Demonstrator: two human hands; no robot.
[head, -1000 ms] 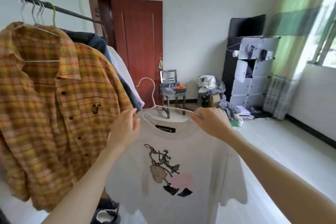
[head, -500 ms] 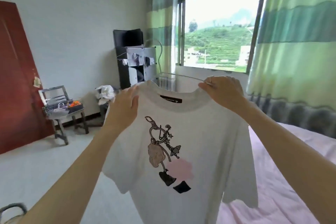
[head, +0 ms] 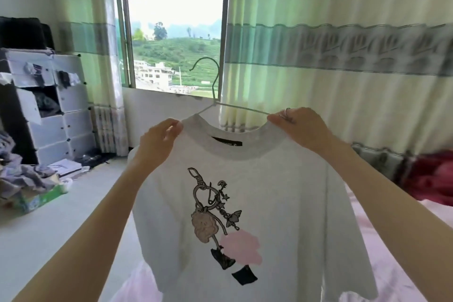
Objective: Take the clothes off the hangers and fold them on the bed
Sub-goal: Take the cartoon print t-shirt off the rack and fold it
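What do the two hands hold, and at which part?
Both hold the white T-shirt at its collar: the left hand at one shoulder, the right hand at the other, where it also grips the wire hanger.

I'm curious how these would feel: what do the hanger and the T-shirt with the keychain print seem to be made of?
The hanger looks like thin wire, perhaps with a pale coating: its hook and arms are slim and evenly bent. The T-shirt looks like soft matte knit, probably cotton: it drapes limply and has a ribbed collar.

White T-shirt (head: 282,191) (pink-and-black print), green-striped curtains (head: 343,44), pink bed (head: 416,252)
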